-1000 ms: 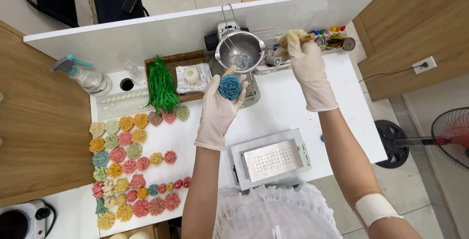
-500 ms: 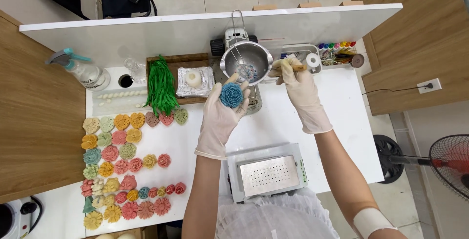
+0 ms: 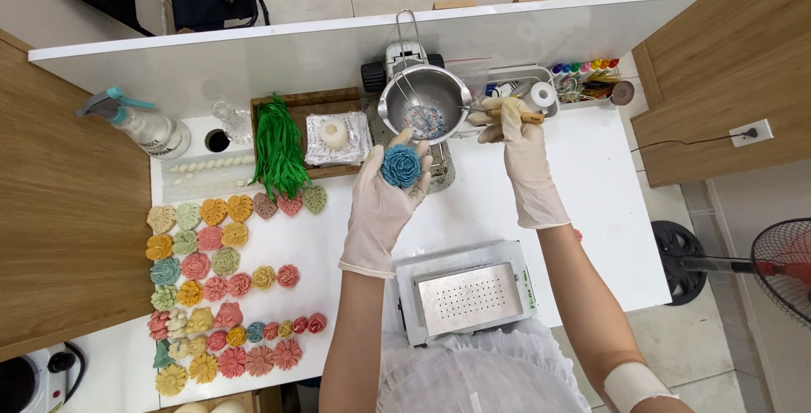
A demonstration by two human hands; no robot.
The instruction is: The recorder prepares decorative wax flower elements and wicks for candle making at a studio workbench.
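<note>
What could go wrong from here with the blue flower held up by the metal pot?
The blue flower rests loosely on the gloved left hand beside the metal pot; a knock might drop or dent it. The right hand grips the pot's wooden handle; tilting could spill its contents onto the white table.

2 gloved hands, 1 blue flower (image 3: 400, 165), 1 metal pot (image 3: 425, 105), 1 spray bottle (image 3: 139, 124).

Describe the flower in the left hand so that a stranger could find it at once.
Start at the metal bowl at the back of the white table. Just in front, the gloved left hand holds up a blue flower, apart from the pastel flowers lying flat on the left.
</note>
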